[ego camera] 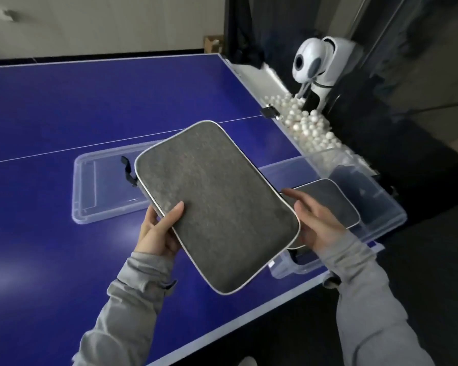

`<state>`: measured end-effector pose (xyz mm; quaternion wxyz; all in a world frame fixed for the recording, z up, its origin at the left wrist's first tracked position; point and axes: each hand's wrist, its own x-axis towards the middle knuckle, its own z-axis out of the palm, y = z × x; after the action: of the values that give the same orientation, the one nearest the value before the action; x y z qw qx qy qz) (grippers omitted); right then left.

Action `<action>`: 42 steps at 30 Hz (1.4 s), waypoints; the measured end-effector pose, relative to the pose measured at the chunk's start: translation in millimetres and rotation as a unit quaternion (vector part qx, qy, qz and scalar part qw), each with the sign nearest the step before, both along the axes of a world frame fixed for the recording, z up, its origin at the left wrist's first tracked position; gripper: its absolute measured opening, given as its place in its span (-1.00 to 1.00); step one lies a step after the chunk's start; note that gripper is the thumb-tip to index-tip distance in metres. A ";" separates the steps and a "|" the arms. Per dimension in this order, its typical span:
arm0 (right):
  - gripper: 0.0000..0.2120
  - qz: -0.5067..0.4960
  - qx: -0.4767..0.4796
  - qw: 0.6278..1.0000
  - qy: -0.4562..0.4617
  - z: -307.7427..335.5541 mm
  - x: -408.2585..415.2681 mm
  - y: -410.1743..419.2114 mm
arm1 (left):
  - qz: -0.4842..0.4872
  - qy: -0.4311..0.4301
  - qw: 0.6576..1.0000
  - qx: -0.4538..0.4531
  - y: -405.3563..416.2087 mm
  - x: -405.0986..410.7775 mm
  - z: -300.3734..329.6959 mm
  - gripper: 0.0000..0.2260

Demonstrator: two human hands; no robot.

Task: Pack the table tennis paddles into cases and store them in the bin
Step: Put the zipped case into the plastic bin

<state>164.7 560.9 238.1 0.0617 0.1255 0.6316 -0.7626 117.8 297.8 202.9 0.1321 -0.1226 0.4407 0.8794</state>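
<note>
Two grey felt cases are what I count, and both hands are on the larger one. Taking that held case (217, 207) as my landmark and going left to right: behind its left edge a clear plastic lid (90, 191) lies flat on the blue worktop (50, 107), and the case covers the lid's right end, so I cannot see its whole outline. A black strap (128, 171) hangs off the case's left edge. My left grip (160, 231) pinches the case's lower left edge, thumb lying on top and fingers curled out of sight underneath. The case itself is held off the worktop, tilted, its zip not visible from here, so I cannot tell what is inside.

At its right edge my right grip (316, 223) holds the case, fingers spread along the side; the palm is hidden behind the felt. Just right of the case sits one clear bin (386, 217) at the worktop's edge, with the second case (328, 202) lying in it, partly covered by the held one. Behind the bin, a trough of white balls (310, 128), too many and too blurred to count, leads to one white ball machine (317, 64).
</note>
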 end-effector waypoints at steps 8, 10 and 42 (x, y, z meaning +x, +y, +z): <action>-0.52 -0.170 -0.139 0.975 0.037 1.9 48.9 76.5 | 0.058 -0.001 0.991 0.122 165.3 25.4 18.3 -0.54; -0.48 -0.222 -0.123 0.967 0.034 1.5 51.5 91.2 | 0.057 -0.003 0.992 0.116 190.7 35.0 17.7 -0.48; -0.62 -0.024 0.076 0.996 -0.039 -41.0 -105.2 300.2 | 0.016 0.004 0.979 -0.205 244.1 -11.6 -58.8 -0.46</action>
<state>59.5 861.1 197.1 0.0585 0.1745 0.6817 -0.7081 106.2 541.8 144.2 0.0884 -0.1508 0.6104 0.7726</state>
